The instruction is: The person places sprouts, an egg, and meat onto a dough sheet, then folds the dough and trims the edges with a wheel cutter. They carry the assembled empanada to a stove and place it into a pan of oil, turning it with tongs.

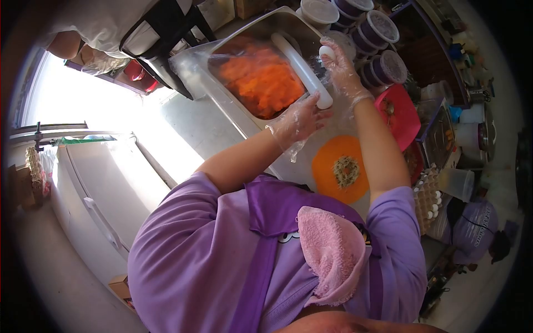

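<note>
Both my hands wear clear plastic gloves. My left hand [300, 121] has its fingers apart beside the lower end of a thick white rod [302, 71], which looks like a rolling pin. That rod lies along the right side of a metal tray [242, 104] with a bright orange soft mass [258, 77] in it. Farther right, my right hand [343, 72] has its fingers around a small white rounded thing [327, 53] whose kind does not show. Between my forearms lies a flat orange disc [327, 158] with a heap of shredded filling [346, 171] on it.
Lidded tubs [383, 28] are stacked behind my right hand. A pink container [397, 116] stands beside my right forearm, with an egg carton [426, 202] nearer me. A black chair [166, 50] is at the upper left, a white refrigerator [105, 188] at the left.
</note>
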A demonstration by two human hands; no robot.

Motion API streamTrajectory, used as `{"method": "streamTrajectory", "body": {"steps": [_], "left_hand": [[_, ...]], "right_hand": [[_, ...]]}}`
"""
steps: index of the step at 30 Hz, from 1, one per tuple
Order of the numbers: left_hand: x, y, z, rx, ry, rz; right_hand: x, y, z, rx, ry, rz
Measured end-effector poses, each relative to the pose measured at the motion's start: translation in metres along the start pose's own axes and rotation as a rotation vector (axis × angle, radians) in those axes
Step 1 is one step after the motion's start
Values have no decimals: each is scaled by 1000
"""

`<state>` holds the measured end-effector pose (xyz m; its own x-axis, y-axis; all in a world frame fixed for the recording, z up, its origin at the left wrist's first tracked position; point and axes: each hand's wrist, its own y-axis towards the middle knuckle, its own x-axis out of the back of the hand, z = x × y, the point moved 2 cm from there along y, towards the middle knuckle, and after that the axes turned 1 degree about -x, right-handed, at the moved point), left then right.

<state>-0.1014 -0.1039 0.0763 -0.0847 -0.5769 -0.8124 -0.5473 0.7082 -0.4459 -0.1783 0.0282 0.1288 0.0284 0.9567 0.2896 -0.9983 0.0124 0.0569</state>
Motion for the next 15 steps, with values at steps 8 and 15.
{"method": "streamTrajectory", "body": {"steps": [8,15], "left_hand": [[2,0,-1,-27,39,15],[13,-28,34,112,-8,-5]], "right_hand": [[0,-11,-14,-89,61,150],[39,-68,-10,-179,1117,277]]}}
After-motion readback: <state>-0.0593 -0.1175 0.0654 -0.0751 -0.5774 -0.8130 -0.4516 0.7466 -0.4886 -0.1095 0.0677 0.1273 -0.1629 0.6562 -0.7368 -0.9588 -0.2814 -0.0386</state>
